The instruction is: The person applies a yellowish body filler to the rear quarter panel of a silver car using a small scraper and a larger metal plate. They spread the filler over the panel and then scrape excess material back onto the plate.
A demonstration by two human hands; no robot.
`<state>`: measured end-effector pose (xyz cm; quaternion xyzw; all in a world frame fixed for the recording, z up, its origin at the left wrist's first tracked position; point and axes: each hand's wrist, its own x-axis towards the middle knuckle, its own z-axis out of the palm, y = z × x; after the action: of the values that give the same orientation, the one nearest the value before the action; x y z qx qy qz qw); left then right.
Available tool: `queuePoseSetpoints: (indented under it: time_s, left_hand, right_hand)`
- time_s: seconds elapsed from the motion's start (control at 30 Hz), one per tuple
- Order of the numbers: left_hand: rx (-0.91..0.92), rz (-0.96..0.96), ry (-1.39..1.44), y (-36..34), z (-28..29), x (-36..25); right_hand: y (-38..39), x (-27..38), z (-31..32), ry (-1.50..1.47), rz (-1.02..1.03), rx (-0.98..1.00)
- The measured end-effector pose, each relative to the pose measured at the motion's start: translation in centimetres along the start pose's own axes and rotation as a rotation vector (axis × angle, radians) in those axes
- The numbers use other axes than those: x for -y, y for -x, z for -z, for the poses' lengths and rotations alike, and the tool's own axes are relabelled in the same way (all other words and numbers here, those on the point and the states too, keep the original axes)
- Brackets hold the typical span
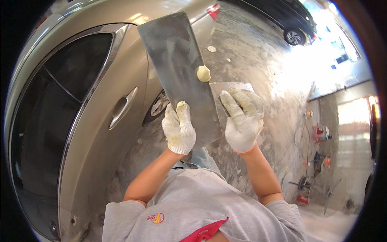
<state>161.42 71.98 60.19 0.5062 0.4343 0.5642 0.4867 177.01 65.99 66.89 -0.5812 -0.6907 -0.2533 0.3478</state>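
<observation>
My left hand point(179, 130), in a stained white knit glove, grips the long dark flat mixing board point(173, 56) along its lower part, thumb on top. A lump of pale yellow putty point(204, 74) sits at the board's right edge. On the right, my similarly gloved right hand point(244, 121) is closed on a thin, flat putty spreader point(217, 89). The spreader's edge is beside the board, just below the putty; whether they touch I cannot tell. Yellowish smears mark the fingers of both gloves.
A beige car point(96, 133) fills the left side, its door handle point(123, 108) and rear wheel point(159, 104) near the board. A dark car point(278, 16) is parked far off. At right, a pedestal fan point(304, 184) and red equipment point(320, 133) stand on the stained concrete floor point(262, 60).
</observation>
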Motion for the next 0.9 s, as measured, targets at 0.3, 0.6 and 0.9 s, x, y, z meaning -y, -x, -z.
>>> queuePoseSetpoints:
  time_s: [0.3,0.6,0.9]
  left_hand:
    - [-0.065,-0.115,-0.284,-4.7,-5.7,5.3]
    - [-1.008,-0.303,-0.529,-12.1,1.7,22.8]
    - [-1.299,-0.480,-0.238,-10.4,3.5,42.2]
  right_hand:
    - [-3.0,-9.2,-10.6,-0.308,0.082,0.170]
    - [5.1,-15.1,-29.8,-1.630,-1.232,0.347]
    - [11.2,-17.3,-46.3,-1.178,-0.372,-0.088]
